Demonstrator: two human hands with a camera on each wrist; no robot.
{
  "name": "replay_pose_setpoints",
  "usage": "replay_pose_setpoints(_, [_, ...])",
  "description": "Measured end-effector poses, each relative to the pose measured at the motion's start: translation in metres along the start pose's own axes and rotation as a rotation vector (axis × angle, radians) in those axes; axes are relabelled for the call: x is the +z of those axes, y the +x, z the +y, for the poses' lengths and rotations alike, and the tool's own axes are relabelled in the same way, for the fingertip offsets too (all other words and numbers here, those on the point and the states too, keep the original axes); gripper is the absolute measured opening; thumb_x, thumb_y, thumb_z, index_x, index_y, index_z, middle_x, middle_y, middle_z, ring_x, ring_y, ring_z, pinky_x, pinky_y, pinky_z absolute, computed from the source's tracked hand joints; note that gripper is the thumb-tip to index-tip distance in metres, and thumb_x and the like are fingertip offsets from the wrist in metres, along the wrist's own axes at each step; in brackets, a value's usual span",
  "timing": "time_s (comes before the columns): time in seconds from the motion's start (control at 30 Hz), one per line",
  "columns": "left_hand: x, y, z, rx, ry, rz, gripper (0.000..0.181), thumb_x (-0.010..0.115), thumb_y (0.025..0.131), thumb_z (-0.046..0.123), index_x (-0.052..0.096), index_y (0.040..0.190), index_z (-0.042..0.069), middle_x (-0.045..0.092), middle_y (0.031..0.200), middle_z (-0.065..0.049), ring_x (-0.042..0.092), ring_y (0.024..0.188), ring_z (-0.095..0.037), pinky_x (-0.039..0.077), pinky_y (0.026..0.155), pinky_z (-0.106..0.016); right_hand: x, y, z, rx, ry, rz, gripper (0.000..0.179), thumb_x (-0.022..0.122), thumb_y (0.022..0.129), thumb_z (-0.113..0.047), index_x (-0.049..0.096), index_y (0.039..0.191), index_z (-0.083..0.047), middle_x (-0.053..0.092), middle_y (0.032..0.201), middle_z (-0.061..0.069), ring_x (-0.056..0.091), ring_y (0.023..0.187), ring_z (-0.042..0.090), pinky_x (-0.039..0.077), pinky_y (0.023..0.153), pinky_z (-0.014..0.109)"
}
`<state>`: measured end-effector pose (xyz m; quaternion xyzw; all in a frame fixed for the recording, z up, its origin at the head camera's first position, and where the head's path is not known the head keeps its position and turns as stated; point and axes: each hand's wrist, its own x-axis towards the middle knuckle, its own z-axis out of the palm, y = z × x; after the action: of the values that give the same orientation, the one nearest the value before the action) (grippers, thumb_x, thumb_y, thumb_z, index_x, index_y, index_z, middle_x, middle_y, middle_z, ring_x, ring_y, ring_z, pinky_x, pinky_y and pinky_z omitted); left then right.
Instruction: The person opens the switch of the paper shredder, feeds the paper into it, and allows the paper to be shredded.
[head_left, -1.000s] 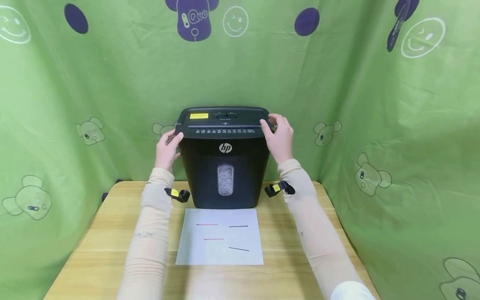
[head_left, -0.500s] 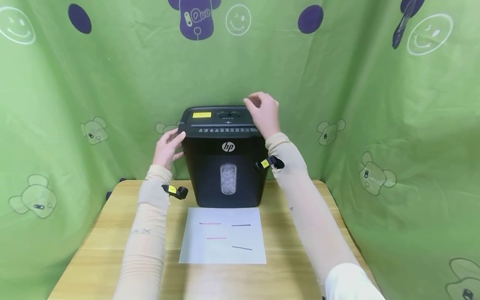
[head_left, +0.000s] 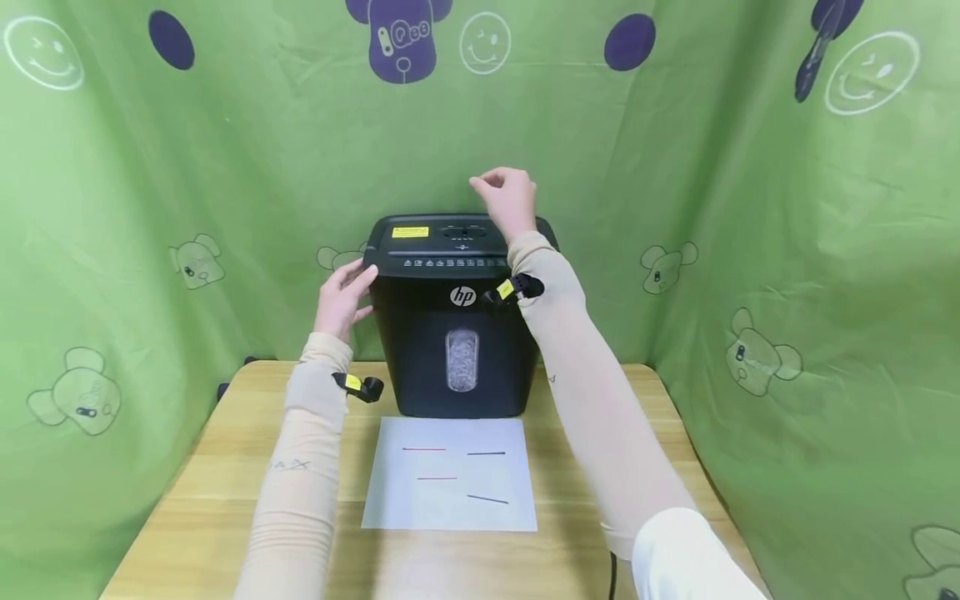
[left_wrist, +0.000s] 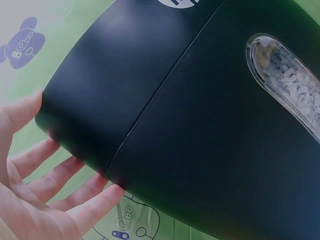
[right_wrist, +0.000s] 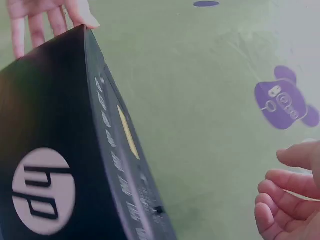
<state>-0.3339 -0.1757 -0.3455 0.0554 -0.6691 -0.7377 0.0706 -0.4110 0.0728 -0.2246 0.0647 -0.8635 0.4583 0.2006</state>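
A black HP paper shredder (head_left: 416,350) stands upright at the back of the table, its window (head_left: 462,360) filled with white shreds. My left hand (head_left: 342,298) touches the shredder's left side near the top. In the left wrist view its fairly straight fingers (left_wrist: 95,207) lie along that side, with the thumb at the top corner. Above the shredder's lid (head_left: 390,248) my right hand (head_left: 510,200) is raised, apart from the machine. Seen from the right wrist, its fingers (right_wrist: 292,182) are loosely bent and hold nothing. The right forearm hides part of the shredder's right side.
A white sheet of paper (head_left: 450,521) with red and dark strokes lies on the wooden table (head_left: 225,483) before the shredder. Green patterned curtains (head_left: 240,150) enclose the back and both sides. A dark cable (head_left: 612,577) hangs below the right sleeve.
My right hand has left the shredder's top right corner and moved up and leftward over the lid. The left hand stays at the left side. The view has shifted slightly.
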Motion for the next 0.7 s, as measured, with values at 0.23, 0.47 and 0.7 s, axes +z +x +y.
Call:
replay_pose_setpoints(0.23, [0.001,-0.001,-0.002,0.003,-0.004,0.002,0.062,0.069,0.097,0.034,0.045,0.152,0.017,0.048,0.155,-0.01,0.052,0.136,-0.033,0.046,0.112,-0.048,0.021,0.002,0.016,0.106,-0.12,-0.109,0.029,0.069,0.096,-0.025,0.077,0.112,-0.003,0.073,0.122,0.013,0.061,0.122,0.032,0.046,0.109,0.039])
replay_pose_setpoints(0.47, [0.005,-0.004,-0.003,0.001,-0.004,-0.014,0.061,0.069,0.097,0.033,0.046,0.152,0.016,0.049,0.155,-0.01,0.053,0.135,-0.034,0.047,0.111,-0.049,0.026,0.0,0.03,0.166,-0.226,-0.18,0.03,0.072,0.091,-0.022,0.077,0.109,0.001,0.073,0.12,0.016,0.061,0.122,0.034,0.048,0.108,0.037])
replay_pose_setpoints(0.7, [0.007,-0.003,-0.005,-0.001,-0.009,-0.027,0.062,0.07,0.097,0.034,0.046,0.152,0.016,0.048,0.155,-0.01,0.053,0.135,-0.033,0.047,0.111,-0.05,0.026,-0.001,0.032,0.205,-0.229,-0.172,0.029,0.073,0.09,-0.018,0.076,0.11,0.002,0.073,0.121,0.017,0.059,0.123,0.035,0.047,0.109,0.036])
